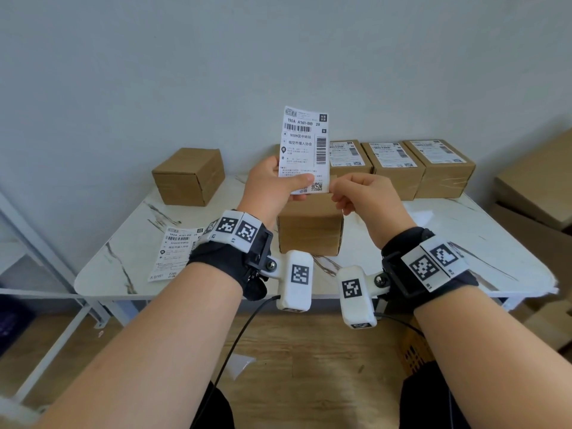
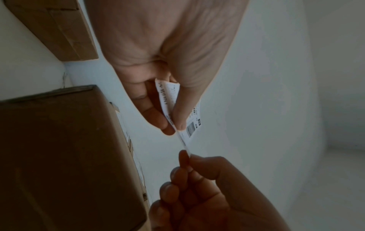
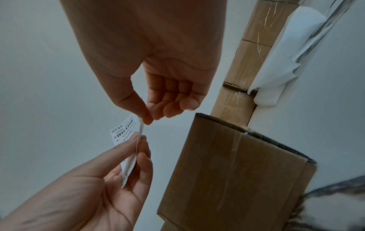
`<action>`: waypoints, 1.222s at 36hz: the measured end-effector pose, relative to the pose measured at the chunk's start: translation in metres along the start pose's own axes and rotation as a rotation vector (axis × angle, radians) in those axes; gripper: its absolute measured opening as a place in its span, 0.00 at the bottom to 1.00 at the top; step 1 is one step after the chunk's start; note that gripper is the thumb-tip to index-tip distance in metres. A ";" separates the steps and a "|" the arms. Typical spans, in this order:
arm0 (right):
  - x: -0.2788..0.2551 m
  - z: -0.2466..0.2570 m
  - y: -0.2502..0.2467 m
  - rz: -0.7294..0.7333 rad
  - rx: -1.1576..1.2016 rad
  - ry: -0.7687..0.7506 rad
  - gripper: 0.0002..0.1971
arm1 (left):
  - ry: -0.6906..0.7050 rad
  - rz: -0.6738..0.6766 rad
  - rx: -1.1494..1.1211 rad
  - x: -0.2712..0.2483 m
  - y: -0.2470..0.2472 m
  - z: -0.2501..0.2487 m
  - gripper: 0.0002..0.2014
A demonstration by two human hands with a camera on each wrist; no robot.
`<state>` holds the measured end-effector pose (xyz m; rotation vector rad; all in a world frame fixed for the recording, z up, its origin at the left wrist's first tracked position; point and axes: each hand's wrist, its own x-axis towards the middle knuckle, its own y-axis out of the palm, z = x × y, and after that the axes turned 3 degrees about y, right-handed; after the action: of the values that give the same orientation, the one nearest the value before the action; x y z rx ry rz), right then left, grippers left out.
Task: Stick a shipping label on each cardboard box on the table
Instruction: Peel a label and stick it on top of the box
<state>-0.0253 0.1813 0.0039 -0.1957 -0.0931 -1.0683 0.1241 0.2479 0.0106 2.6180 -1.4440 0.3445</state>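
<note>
I hold a white shipping label (image 1: 305, 147) upright above the table. My left hand (image 1: 278, 184) pinches its lower part between thumb and fingers. My right hand (image 1: 356, 193) pinches the label's lower right corner with thumb and forefinger. In the left wrist view the label (image 2: 192, 123) runs edge-on between both hands; in the right wrist view the label (image 3: 126, 132) does too. A bare cardboard box (image 1: 309, 227) stands right below my hands. Another bare box (image 1: 188, 176) sits at the back left. Three labelled boxes (image 1: 399, 168) line the back right.
A second label (image 1: 175, 252) lies flat on the marble table (image 1: 464, 243) near its left front edge. Larger cartons (image 1: 538, 181) stand to the right of the table. A metal rack (image 1: 37, 243) is at the left. Crumpled white backing paper (image 3: 286, 54) lies behind the boxes.
</note>
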 end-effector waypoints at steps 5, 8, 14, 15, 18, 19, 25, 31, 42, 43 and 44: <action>0.000 0.000 0.000 0.007 -0.009 -0.003 0.06 | 0.002 -0.008 0.011 0.000 0.000 -0.001 0.19; 0.001 0.000 0.000 0.013 -0.018 -0.005 0.07 | 0.006 -0.011 0.021 -0.001 0.001 -0.002 0.20; 0.002 -0.002 0.002 0.020 -0.045 -0.011 0.06 | 0.014 -0.024 0.043 -0.002 0.003 -0.004 0.19; 0.003 -0.003 0.002 0.020 -0.047 -0.012 0.06 | 0.018 -0.026 0.055 -0.002 0.003 -0.004 0.19; 0.004 -0.004 0.002 0.022 -0.059 -0.016 0.08 | 0.034 -0.060 0.124 -0.003 0.005 -0.004 0.23; 0.004 -0.004 0.001 0.023 -0.065 -0.017 0.08 | 0.050 -0.081 0.177 -0.002 0.005 -0.003 0.26; 0.006 -0.008 -0.003 0.006 -0.091 -0.006 0.12 | 0.226 -0.168 0.658 0.000 0.001 0.003 0.23; 0.008 -0.009 -0.007 -0.003 -0.098 0.017 0.13 | 0.311 -0.004 0.736 -0.006 0.005 -0.002 0.03; 0.010 -0.011 -0.004 0.002 -0.092 -0.008 0.15 | 0.342 0.003 0.775 -0.009 0.015 -0.002 0.03; 0.010 -0.012 -0.004 0.005 -0.089 -0.013 0.14 | 0.343 0.008 0.778 -0.009 0.015 -0.001 0.03; 0.010 -0.012 -0.004 0.006 -0.088 -0.015 0.14 | 0.344 0.012 0.781 -0.009 0.015 -0.001 0.03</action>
<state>-0.0239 0.1683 -0.0054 -0.2836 -0.0588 -1.0656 0.1064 0.2478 0.0095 2.8457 -1.3872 1.5447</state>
